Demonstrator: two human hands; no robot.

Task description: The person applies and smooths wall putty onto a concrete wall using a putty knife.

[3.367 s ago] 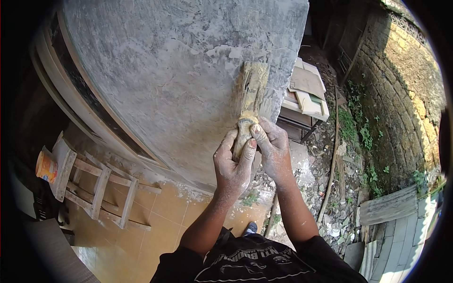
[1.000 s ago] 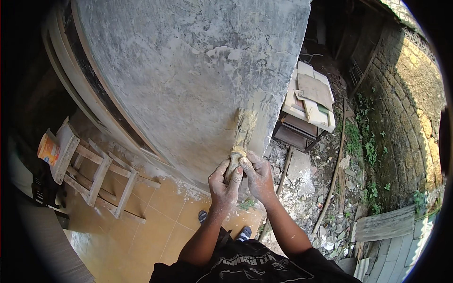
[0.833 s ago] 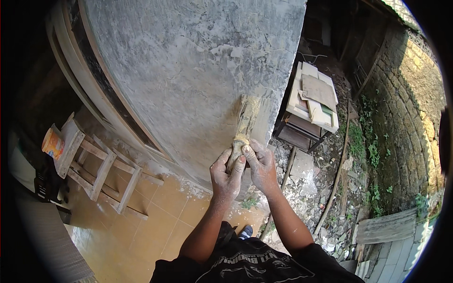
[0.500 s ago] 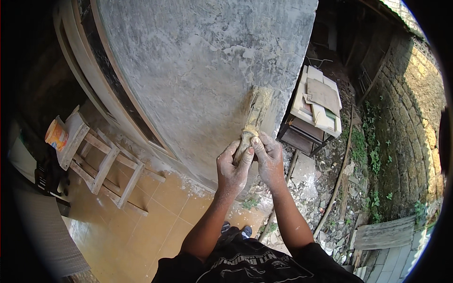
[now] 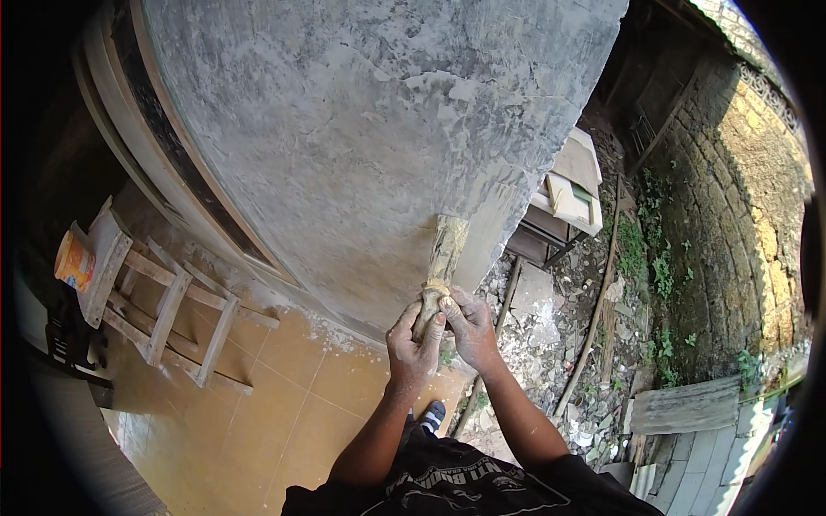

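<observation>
Both dust-coated hands close around the stubby handle of a putty knife (image 5: 447,249), whose wide blade is caked with yellowish filler. My left hand (image 5: 410,348) wraps the handle from the left, its thumb laid along it. From the right, my right hand (image 5: 473,328) grips the same handle, thumb pressed near the collar. The blade points up and lies against the grey plastered wall (image 5: 344,129), close to the wall's right edge. A paler, smoother strip of plaster runs beside the blade. How firmly the blade tip presses cannot be made out.
At left, a wooden step stool (image 5: 168,301) carries an orange bucket (image 5: 76,260) on tan floor tiles (image 5: 284,365). Rubble (image 5: 533,344) and long poles (image 5: 594,301) lie to the right. Boards rest on a dark metal stand (image 5: 544,241) beyond the wall's edge.
My hands have drawn the putty knife down the wall towards me and slightly left. The view has shifted too, and the wall's edge now hides more of the stand.
</observation>
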